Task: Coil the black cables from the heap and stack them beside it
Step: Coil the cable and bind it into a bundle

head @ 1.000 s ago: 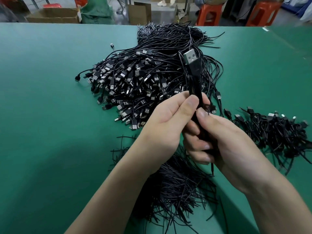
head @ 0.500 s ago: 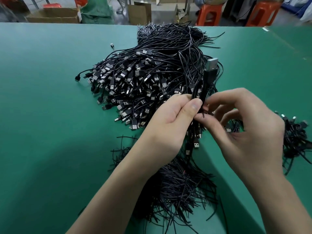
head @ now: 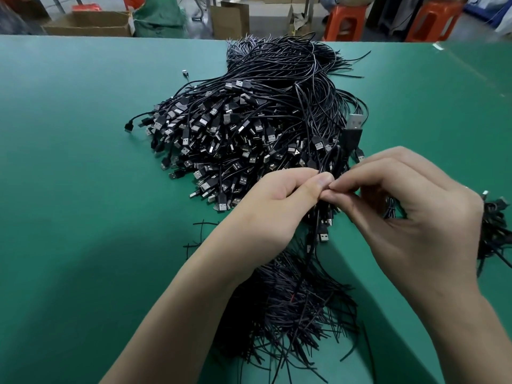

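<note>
Both hands pinch one thin black USB cable (head: 352, 137) above the green table mat (head: 83, 167).

The left hand (head: 277, 200) presses thumb and forefinger together on the cable, and the right hand (head: 415, 212) pinches it just beside them, its other fingers loosely curled. The cable's silver plug stands tilted above the knuckles, and a second plug hangs below the hands. Behind lies the large heap of black cables (head: 249, 128), plugs fanned toward the left. A small pile of coiled black cables (head: 496, 234) sits at the right edge, partly hidden by the right hand. Under the wrists spreads a loose bundle of short thin black strands (head: 291, 314) (too fine to identify). Orange plastic stools (head: 346, 23) stand beyond the table.
</note>
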A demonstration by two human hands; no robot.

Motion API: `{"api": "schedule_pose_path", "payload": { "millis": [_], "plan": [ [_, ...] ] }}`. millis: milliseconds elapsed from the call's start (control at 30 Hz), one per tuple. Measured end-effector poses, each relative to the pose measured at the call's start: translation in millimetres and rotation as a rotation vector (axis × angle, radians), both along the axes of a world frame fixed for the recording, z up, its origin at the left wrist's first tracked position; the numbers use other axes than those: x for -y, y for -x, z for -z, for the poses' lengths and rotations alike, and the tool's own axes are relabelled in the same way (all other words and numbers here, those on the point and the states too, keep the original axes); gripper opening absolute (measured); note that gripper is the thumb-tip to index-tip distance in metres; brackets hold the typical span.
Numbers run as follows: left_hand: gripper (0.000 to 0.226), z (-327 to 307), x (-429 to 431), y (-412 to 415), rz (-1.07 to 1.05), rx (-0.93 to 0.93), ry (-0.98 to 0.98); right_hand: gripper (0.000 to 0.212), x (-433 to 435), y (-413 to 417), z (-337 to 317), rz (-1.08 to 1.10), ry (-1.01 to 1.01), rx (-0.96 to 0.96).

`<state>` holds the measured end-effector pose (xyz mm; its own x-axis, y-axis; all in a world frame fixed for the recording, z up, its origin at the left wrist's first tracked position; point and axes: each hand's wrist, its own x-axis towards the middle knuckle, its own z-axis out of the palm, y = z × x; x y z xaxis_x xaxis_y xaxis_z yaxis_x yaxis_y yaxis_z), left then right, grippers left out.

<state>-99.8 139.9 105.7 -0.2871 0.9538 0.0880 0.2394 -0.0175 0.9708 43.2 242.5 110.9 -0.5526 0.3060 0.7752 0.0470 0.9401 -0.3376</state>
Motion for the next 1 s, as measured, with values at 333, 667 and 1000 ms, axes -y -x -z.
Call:
{"api": "schedule_pose_path", "payload": {
  "millis": [333, 667, 1000],
  "plan": [
    [0.040, -4, 4, 4, -0.015, -0.021, 0.011, 0.014, 3, 2, 3, 0.004, 0.243, -0.013],
    [0.011, 13, -6, -17, -0.339, -0.361, -0.367, 0.011, 12, 22, 9, -0.310, 1.728, -0.484],
    [0.021, 8, -3, -6, -0.182, 0.078, -0.282, 0.010, 13, 16, 8, -0.155, 1.551, -0.321]
  ]
}}
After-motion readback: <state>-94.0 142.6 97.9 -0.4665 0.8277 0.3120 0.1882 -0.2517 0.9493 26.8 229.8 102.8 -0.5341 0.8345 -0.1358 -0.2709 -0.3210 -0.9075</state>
